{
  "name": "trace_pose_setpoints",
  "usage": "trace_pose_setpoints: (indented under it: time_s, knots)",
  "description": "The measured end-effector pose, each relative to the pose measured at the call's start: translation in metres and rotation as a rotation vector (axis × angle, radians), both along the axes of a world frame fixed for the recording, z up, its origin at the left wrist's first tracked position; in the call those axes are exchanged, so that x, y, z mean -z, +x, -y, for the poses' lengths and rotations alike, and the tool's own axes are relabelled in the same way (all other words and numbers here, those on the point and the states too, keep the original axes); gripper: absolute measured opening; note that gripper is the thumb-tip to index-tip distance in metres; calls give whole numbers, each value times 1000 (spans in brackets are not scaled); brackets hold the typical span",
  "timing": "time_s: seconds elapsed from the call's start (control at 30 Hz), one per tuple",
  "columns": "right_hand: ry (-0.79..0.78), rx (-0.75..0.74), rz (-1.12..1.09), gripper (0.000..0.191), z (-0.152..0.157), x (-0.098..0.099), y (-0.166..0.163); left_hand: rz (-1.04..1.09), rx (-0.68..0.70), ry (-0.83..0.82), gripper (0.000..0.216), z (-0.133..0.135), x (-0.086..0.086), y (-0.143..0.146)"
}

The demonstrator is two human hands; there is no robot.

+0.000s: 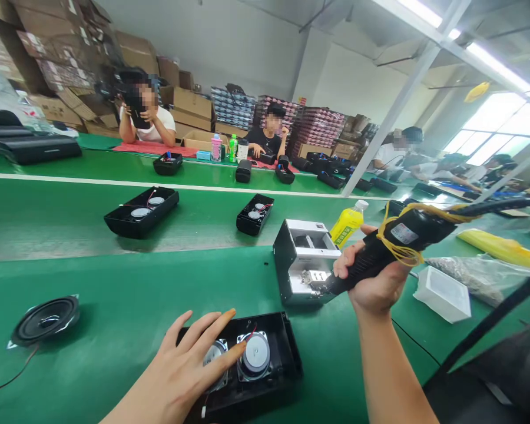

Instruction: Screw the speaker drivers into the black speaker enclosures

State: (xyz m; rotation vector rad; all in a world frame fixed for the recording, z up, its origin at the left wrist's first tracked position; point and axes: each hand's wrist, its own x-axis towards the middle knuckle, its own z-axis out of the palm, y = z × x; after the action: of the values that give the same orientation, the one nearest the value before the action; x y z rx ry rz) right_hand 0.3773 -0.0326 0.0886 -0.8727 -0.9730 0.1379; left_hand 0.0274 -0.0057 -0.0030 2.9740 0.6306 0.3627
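My left hand (185, 368) lies flat with fingers spread on a black speaker housing (274, 368) that holds two round drivers (255, 355), fingertips resting over the left driver. My right hand (373, 277) is wrapped round a black electric screwdriver (395, 244) bound with yellow cord. Its tip points down-left into a small silver screw feeder box (304, 262) just behind the housing.
A loose speaker driver (46, 320) with a red wire lies at the left. Two more open housings (141, 212) (255, 214) sit on the green belt (70, 224). A yellow bottle (348, 222), white tray (442, 292) and bag of parts (479, 274) lie at right. People sit across the line.
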Motion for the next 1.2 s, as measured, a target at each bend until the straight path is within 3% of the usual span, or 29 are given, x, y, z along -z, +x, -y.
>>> trace_pose_setpoints:
  time_s: [0.23,0.47,0.57,0.63,0.8,0.93,1.2]
  knots:
    - [29,-74,-39,72,23,-13,-10,115,-76,-49,93,4,7,-28]
    - [27,-403,-100,58,44,-32,-50,107,-85,-217,77,7,-11,-24]
    - [5,-568,-152,45,46,-24,-82,114,-88,-252,69,9,-15,-21]
    - [-1,-595,-236,38,44,-14,-106,108,-96,-265,66,10,-16,-19]
    - [-57,-709,-302,56,36,21,-147,104,-92,-269,62,7,-16,-21]
    - [-106,-757,-304,65,31,37,-155,89,-96,-286,61,6,-18,-21]
    - [-142,-755,-329,60,30,42,-156,83,-102,-302,60,10,-23,-15]
